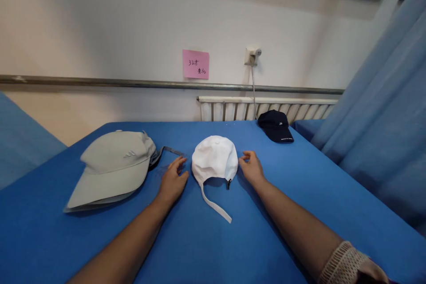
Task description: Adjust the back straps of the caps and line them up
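Note:
A white cap (214,155) lies on the blue-covered table (199,248) with its back opening towards me. Its undone strap (215,206) trails forward over the cloth, and a small dark buckle (229,183) hangs at the opening's right side. Just left of the cap is my left hand (173,180), fingers apart and holding nothing. My right hand (252,167) rests close to the cap's right side, its fingers slightly curled and apart, with nothing visible in them. Whether its fingertips touch the cap is hard to see. The cap's brim is hidden behind its crown.
At the left sit stacked light-grey caps (115,164), a loose dark strap (171,150) reaching towards the middle. A navy cap (275,125) lies at the far right corner. Behind are a radiator (229,108), a rail (143,83) and a plugged socket (252,56). Blue curtains (382,120) hang at right.

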`<state>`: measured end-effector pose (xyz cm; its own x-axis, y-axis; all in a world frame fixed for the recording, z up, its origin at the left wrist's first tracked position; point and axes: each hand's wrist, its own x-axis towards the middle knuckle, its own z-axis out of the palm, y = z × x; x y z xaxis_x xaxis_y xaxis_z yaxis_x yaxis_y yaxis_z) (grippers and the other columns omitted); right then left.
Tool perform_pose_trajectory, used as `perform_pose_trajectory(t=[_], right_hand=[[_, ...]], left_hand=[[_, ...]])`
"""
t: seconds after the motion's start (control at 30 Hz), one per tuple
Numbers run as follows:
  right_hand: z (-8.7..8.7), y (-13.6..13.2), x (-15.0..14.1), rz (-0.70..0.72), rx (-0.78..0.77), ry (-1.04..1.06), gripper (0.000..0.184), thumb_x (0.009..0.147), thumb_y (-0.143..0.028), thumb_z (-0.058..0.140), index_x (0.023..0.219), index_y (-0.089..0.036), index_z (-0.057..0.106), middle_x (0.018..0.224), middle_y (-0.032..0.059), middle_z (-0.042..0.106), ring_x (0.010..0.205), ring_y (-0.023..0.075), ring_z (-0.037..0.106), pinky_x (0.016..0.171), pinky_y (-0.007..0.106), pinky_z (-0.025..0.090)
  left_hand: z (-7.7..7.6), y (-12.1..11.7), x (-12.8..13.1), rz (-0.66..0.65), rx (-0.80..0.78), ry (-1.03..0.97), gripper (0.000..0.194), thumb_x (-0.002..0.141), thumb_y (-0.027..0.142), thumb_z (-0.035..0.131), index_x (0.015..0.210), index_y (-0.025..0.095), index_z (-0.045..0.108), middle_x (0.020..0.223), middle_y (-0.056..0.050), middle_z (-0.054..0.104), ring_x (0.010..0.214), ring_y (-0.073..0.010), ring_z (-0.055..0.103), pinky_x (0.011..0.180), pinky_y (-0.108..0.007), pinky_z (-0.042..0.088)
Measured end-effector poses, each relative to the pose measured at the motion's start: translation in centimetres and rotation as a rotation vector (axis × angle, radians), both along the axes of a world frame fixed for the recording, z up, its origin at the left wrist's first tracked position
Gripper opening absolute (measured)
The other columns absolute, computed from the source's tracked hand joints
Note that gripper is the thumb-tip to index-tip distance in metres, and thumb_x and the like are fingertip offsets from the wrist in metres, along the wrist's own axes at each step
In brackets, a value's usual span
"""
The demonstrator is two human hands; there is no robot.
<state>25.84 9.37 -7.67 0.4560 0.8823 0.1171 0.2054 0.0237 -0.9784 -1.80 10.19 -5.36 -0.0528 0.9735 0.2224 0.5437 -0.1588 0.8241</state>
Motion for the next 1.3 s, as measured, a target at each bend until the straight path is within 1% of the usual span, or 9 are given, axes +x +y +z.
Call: perform_pose_trajectory(t=[0.1, 0.2, 0.33, 0.47, 0.63, 0.8, 0.9, 1.1, 1.3], right_hand=[[0.6, -1.7, -0.1, 0.002, 0.045, -0.239, 0.022, 0.078, -0.026, 0.056, 0.098, -0.017, 0.059, 0.082, 0.0012, 0.065, 0.057, 0.0119, 0.052, 0.058, 0.025, 0.041], [1.7, -4.2, -0.9, 0.184, 0.077, -0.401, 0.013, 0.085, -0.029, 0.051, 0.09, -0.02, 0.059, 0.076, -0.0002, 0.064, 0.06, 0.0132, 0.054, 0.059, 0.025, 0.04], [3.0, -7.0, -2.3, 0.36, -0.001, -0.625, 0.019, 0.083, -0.039, 0.063, 0.081, -0.021, 0.057, 0.075, -0.0004, 0.064, 0.063, 0.0142, 0.055, 0.059, 0.025, 0.036], [3.4, -7.7, -2.9, 0.414, -0.111, -0.78, 0.033, 0.076, -0.049, 0.072, 0.084, -0.02, 0.058, 0.08, 0.0026, 0.066, 0.068, 0.0169, 0.058, 0.06, 0.027, 0.034], [3.0, -7.0, -2.7, 0.42, -0.154, -0.831, 0.015, 0.084, -0.034, 0.064, 0.083, -0.02, 0.059, 0.077, 0.0033, 0.066, 0.068, 0.0165, 0.057, 0.06, 0.027, 0.033], [1.9, -6.2, -1.6, 0.467, -0.066, -0.751, 0.007, 0.085, -0.018, 0.057, 0.079, -0.019, 0.06, 0.082, 0.0034, 0.065, 0.077, 0.0161, 0.058, 0.068, 0.027, 0.038], [1.4, -5.8, -0.8, 0.529, -0.09, -0.536, 0.008, 0.084, -0.018, 0.057, 0.077, -0.019, 0.058, 0.072, -0.0002, 0.062, 0.068, 0.0134, 0.056, 0.064, 0.025, 0.04], [1.7, -6.1, -0.6, 0.755, -0.115, 0.072, 0.022, 0.082, -0.038, 0.065, 0.078, -0.019, 0.055, 0.071, -0.0019, 0.064, 0.059, 0.0106, 0.059, 0.06, 0.025, 0.046], [2.0, -6.3, -1.1, 0.817, -0.135, 0.272, 0.038, 0.073, -0.052, 0.074, 0.078, -0.018, 0.058, 0.069, -0.0001, 0.067, 0.055, 0.0105, 0.06, 0.055, 0.024, 0.046]], left_hand=[[0.5, -0.7, -0.2, 0.044, 0.047, -0.011, 0.043, 0.074, 0.02, 0.055, 0.116, 0.017, 0.063, 0.138, -0.01, 0.057, 0.12, -0.0265, 0.059, 0.104, -0.043, 0.047], [1.3, -2.1, 0.1, -0.024, 0.115, 0.007, 0.033, 0.078, 0.024, 0.054, 0.109, 0.018, 0.065, 0.128, -0.009, 0.064, 0.117, -0.0256, 0.06, 0.105, -0.044, 0.046], [2.3, -4.9, 1.5, -0.248, 0.19, 0.099, 0.022, 0.086, 0.025, 0.051, 0.101, 0.021, 0.067, 0.113, -0.006, 0.07, 0.11, -0.0225, 0.063, 0.103, -0.042, 0.046], [2.5, -7.1, 3.1, -0.541, 0.251, 0.197, 0.02, 0.091, 0.019, 0.047, 0.1, 0.022, 0.065, 0.107, -0.005, 0.07, 0.105, -0.019, 0.063, 0.096, -0.037, 0.049], [2.4, -8.0, 4.0, -0.784, 0.243, 0.273, 0.02, 0.091, 0.014, 0.047, 0.102, 0.022, 0.062, 0.109, -0.004, 0.068, 0.104, -0.017, 0.06, 0.094, -0.033, 0.048], [2.5, -8.3, 4.1, -0.85, 0.208, 0.318, 0.019, 0.09, 0.014, 0.05, 0.103, 0.022, 0.06, 0.111, -0.004, 0.066, 0.105, -0.0174, 0.059, 0.095, -0.033, 0.046], [2.9, -8.4, 4.1, -0.899, 0.202, 0.383, 0.02, 0.089, 0.016, 0.054, 0.107, 0.022, 0.06, 0.109, -0.004, 0.066, 0.104, -0.019, 0.058, 0.098, -0.037, 0.043], [3.5, -8.7, 4.4, -0.944, 0.235, 0.51, 0.013, 0.093, 0.022, 0.052, 0.099, 0.022, 0.064, 0.089, -0.003, 0.065, 0.086, -0.0184, 0.058, 0.09, -0.036, 0.042], [3.1, -8.4, 4.3, -0.78, 0.211, 0.373, 0.018, 0.096, 0.027, 0.047, 0.092, 0.021, 0.064, 0.087, -0.003, 0.066, 0.085, -0.0175, 0.058, 0.082, -0.032, 0.044]])
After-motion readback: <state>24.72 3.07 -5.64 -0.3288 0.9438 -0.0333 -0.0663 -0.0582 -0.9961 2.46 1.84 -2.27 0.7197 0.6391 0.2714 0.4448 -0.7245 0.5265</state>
